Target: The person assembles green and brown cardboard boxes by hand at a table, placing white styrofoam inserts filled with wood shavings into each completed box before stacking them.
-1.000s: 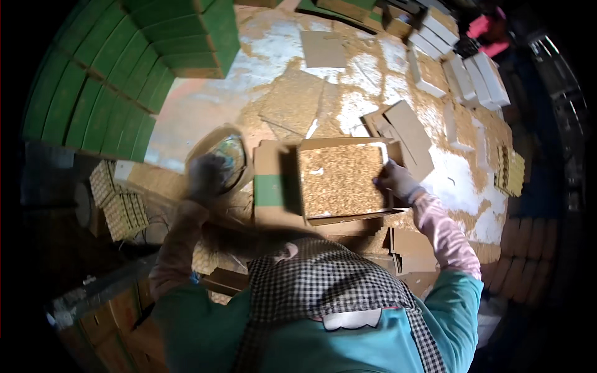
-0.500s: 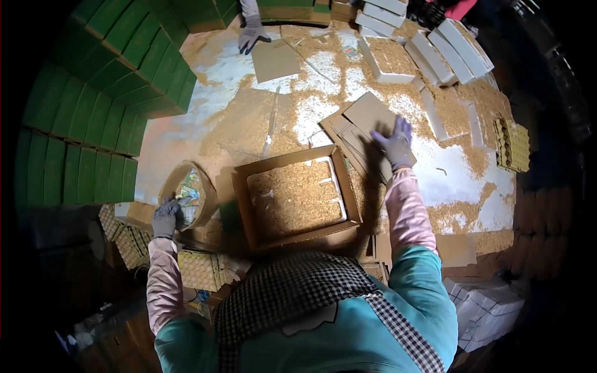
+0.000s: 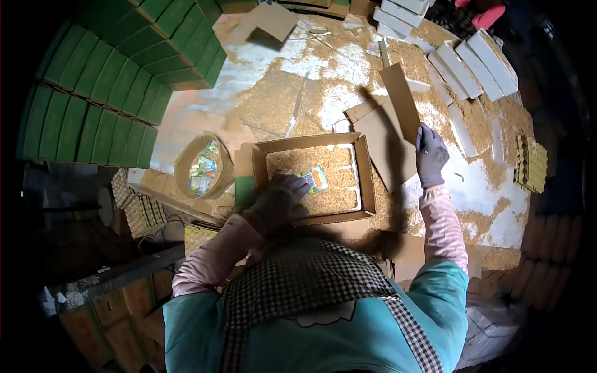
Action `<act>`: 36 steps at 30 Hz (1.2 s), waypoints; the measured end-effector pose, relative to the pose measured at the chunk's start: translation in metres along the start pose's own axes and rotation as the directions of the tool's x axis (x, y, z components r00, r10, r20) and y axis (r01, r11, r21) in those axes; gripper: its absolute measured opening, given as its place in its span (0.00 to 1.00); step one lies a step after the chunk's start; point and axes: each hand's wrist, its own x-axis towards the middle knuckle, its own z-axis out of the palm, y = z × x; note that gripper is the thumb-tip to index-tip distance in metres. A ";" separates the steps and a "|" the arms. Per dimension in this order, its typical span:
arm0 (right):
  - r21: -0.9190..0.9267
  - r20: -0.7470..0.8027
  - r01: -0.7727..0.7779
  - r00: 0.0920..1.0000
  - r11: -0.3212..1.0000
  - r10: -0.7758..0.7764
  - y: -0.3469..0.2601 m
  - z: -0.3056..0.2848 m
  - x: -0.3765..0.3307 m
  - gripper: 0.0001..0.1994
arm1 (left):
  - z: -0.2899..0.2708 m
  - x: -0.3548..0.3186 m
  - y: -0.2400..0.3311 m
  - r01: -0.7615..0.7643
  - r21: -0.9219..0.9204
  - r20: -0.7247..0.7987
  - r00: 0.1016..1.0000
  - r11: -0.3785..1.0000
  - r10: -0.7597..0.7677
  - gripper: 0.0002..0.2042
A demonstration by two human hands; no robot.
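- Far left: stacks of green cartons [image 3: 93, 99] stand in rows along the edge of the tabletop [image 3: 205, 105], well apart from my hands.
- Below them, egg trays [image 3: 140, 208] sit at the tabletop's near-left corner.
- A round cardboard tub [image 3: 202, 165] stands just left of the open box, with coloured packets [image 3: 204, 168] inside it.
- Centre: the open cardboard box [image 3: 367, 177] lies flat before me, filled with straw-coloured chaff [image 3: 339, 193]; a green patch [image 3: 244, 189] shows at its left flap.
- My left hand [image 3: 277, 202], gloved, reaches over the box's near-left part. Its grip is pinched on a small coloured packet [image 3: 316, 179], which lies on the chaff near the middle of the box.
- Right of the box, flat cardboard sheets [image 3: 379, 133] lie overlapped on the tabletop, touching the box's right wall.
- My right hand [image 3: 429, 155], gloved, is raised beside the box; its grip is closed on the lower end of a cardboard sheet [image 3: 401, 99] that stands tilted above the flat ones.
- Far right: white boxes [image 3: 479, 62] lie in a row, and a yellow egg tray [image 3: 530, 163] rests near the rim.
- Chaff is scattered over much of the tabletop.
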 end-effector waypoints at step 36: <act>0.592 0.797 -0.756 0.601 0.280 -0.063 -0.169 -0.006 -0.061 0.33 | 0.055 -0.046 -0.090 0.332 -0.843 -0.026 0.761 0.424 -0.648 0.33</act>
